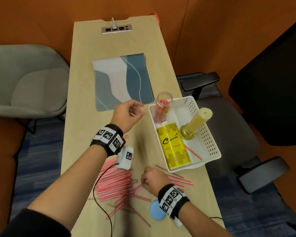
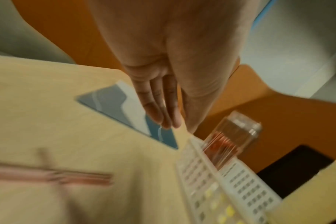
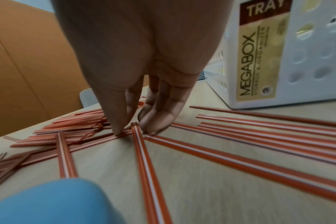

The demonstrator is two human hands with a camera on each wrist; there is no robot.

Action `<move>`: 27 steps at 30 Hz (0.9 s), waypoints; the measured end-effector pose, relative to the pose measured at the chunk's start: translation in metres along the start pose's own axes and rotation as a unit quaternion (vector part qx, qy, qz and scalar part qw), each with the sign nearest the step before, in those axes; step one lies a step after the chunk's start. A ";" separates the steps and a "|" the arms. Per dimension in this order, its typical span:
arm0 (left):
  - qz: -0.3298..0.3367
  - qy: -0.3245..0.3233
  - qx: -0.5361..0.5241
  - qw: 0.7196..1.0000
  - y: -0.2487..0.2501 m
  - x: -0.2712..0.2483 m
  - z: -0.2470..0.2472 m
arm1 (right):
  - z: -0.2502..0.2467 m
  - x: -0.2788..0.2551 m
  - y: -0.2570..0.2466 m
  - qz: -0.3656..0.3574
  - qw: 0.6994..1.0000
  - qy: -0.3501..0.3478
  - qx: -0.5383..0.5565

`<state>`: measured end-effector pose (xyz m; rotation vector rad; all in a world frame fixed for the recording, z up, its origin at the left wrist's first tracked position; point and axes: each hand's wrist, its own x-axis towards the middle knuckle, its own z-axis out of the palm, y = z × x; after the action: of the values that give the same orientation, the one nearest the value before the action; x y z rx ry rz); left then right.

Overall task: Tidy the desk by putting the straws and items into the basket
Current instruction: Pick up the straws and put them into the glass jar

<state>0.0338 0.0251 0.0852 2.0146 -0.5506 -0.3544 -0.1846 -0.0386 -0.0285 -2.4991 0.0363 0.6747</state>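
Observation:
Several red-and-white straws point(image 1: 114, 183) lie scattered on the near part of the desk. My right hand point(image 1: 147, 181) reaches down among the straws point(image 3: 240, 131); thumb and fingertips point(image 3: 155, 125) pinch the end of one straw point(image 3: 142, 148). My left hand point(image 1: 132, 110) hovers over the desk beside the white basket point(image 1: 210, 142), fingers relaxed and holding nothing point(image 2: 163, 109). The basket holds a glass jar point(image 1: 164, 100) with straws in it, a yellow powder can point(image 1: 173, 146), a candle point(image 1: 197, 122) and one loose straw point(image 1: 193, 152).
A blue round object point(image 1: 155, 211) lies under my right wrist. A blue-and-white mat point(image 1: 121, 81) lies mid-desk, with a socket strip point(image 1: 116, 29) at the far end. A grey chair point(image 1: 24, 79) stands left, a black office chair point(image 1: 246, 117) right.

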 end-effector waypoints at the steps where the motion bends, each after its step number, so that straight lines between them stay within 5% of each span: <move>1: -0.024 -0.010 0.029 0.999 -0.018 -0.015 -0.004 | 0.001 0.000 -0.001 -0.005 1.000 0.004 -0.009; 5: -0.129 -0.128 0.198 0.963 -0.076 -0.079 -0.018 | 0.005 -0.006 -0.007 -0.043 0.998 0.018 -0.042; 9: -0.129 -0.198 0.314 0.920 -0.103 -0.127 -0.025 | 0.010 -0.007 -0.017 -0.056 0.996 0.025 -0.059; 18: -0.094 -0.132 0.294 0.942 -0.121 -0.152 -0.022 | -0.004 -0.008 -0.021 -0.070 0.994 0.016 -0.086; 22: -0.090 -0.106 0.286 0.948 -0.124 -0.152 -0.021 | -0.038 -0.015 -0.026 -0.038 0.999 0.004 -0.021; 27: -0.087 -0.099 0.282 0.950 -0.121 -0.147 -0.025 | -0.099 -0.028 -0.039 -0.019 0.987 0.090 0.128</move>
<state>-0.0520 0.1701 -0.0060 2.6084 -0.6512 -0.5590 -0.1572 -0.0598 0.0759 -2.2980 0.1319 0.3987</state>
